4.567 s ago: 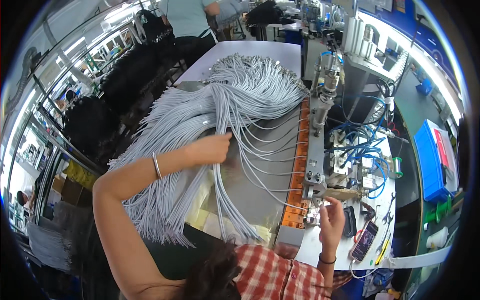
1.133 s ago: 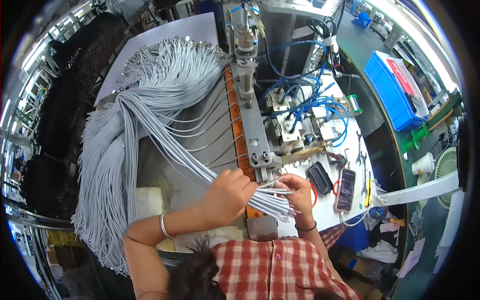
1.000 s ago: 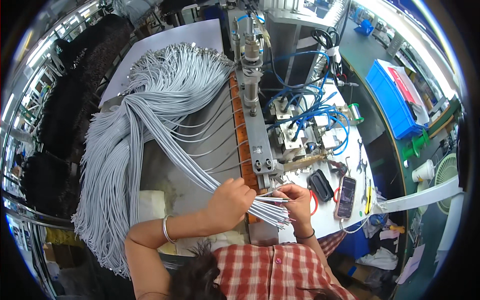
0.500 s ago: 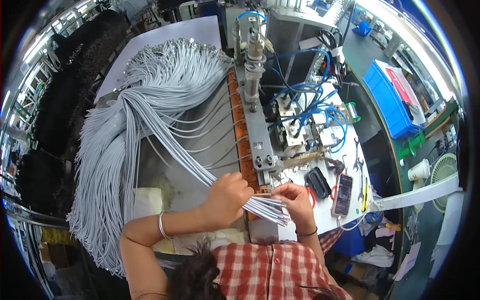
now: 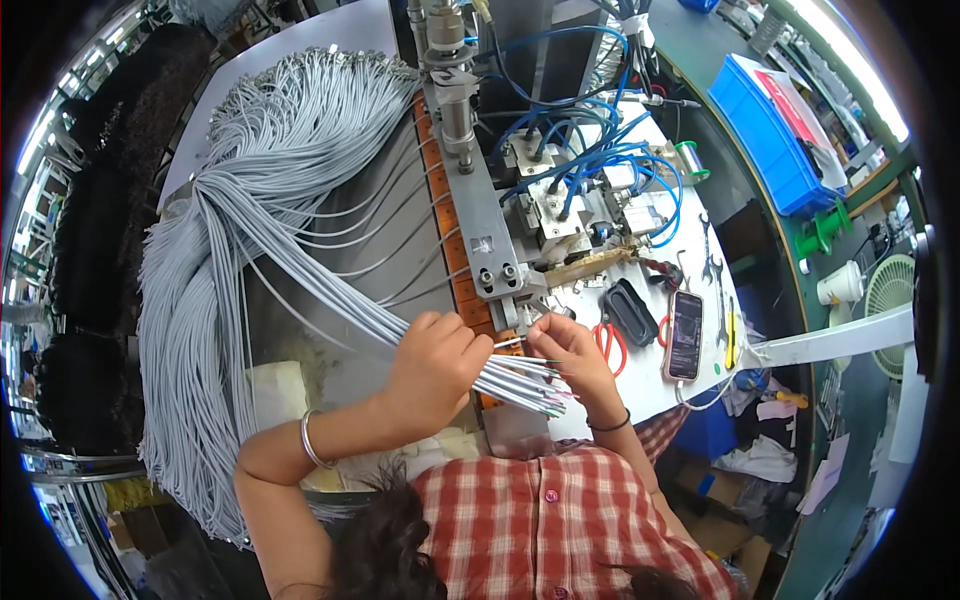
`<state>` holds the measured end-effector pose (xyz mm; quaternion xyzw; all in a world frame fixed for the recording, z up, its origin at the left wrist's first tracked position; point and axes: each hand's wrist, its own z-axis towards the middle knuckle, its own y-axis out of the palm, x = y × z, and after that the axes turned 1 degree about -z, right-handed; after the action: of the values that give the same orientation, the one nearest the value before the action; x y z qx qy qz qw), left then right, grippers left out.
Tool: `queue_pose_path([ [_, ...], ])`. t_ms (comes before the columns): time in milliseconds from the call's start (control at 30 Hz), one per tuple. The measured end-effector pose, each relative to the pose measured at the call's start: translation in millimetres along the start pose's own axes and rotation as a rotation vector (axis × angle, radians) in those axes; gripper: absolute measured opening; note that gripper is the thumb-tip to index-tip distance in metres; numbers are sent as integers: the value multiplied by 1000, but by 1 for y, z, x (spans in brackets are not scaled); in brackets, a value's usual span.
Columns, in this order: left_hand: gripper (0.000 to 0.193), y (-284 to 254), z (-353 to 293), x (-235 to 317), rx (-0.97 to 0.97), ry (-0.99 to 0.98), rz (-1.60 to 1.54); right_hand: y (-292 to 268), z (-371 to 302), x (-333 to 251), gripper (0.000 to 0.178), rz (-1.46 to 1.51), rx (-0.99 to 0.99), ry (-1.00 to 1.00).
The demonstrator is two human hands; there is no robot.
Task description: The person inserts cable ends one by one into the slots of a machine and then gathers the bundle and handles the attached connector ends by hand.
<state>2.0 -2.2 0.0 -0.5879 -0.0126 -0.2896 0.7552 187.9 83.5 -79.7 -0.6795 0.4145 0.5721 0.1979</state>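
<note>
My left hand is closed around a bundle of grey cables. The cut ends of the bundle, with small coloured wires showing, stick out past the fist to the right. One single cable end sits apart from the others, and my right hand pinches its tip between thumb and fingers. This pinch is beside the front end of an orange slotted rail, just below a metal press bar. Several cables lead from the rail back to the large grey cable pile on the left.
Right of the rail stand metal blocks with blue air hoses. On the white table lie red-handled scissors, a black case, a phone, and wrenches. A white arm crosses at right, near a blue bin.
The whole view has shifted, so the machine and pile appear further left and higher. My right hand has moved up toward the rail's end, with a cable tip now in its pinch.
</note>
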Motion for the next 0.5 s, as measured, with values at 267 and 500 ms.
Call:
queue_pose_path([
  [267, 21, 17, -11, -4, -56, 59, 75, -6, -8, -6, 9, -67, -102, 138],
  [500, 22, 7, 2, 8, 50, 23, 106, 3, -17, -16, 7, 15, 69, -156],
])
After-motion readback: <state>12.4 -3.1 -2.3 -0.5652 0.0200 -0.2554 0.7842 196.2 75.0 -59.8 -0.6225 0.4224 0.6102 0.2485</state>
